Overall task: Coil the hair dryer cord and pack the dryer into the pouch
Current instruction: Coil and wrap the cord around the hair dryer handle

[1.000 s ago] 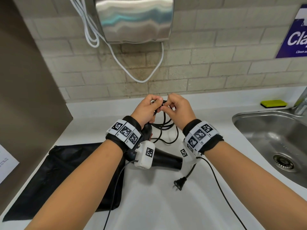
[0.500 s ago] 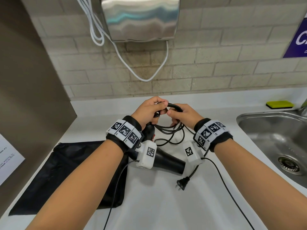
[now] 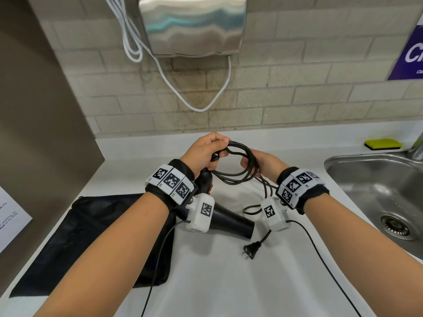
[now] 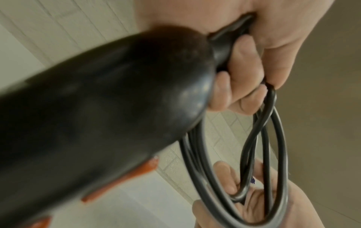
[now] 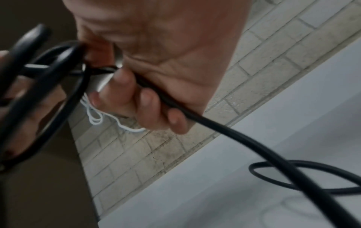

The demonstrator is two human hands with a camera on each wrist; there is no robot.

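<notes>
Head view: coiling approx half done; several loops of cord (image 3: pixel 238 165) hang btwn the two hands, above the desk (image 3: pixel 206 282); left hand (image 3: pixel 206 149) has its fingers (image 4: pixel 246 61) curled tight round the loop tops and the cord's root at the dryer (image 3: pixel 229 221) handle; right hand (image 3: pixel 263 162) fingers (image 5: pixel 148 98) curled round the cord, feeding the next loop; neither hand slack or empty. Dryer barrel rests on the desk under the left wrist, nozzle toward the plug (image 3: pixel 249 249); handle up in the left hand. Left to do: a loose stretch of cord w/ one stray loop still lies on the desk by the right wrist, ending at the plug, which lies flat just beside the nozzle; that tail needs gathering in. Pouch (image 3: pixel 91 236) lies flat on the desk at left, partly under the dryer's rear; nothing in it as far as I can tell, so packing not yet begun.
</notes>
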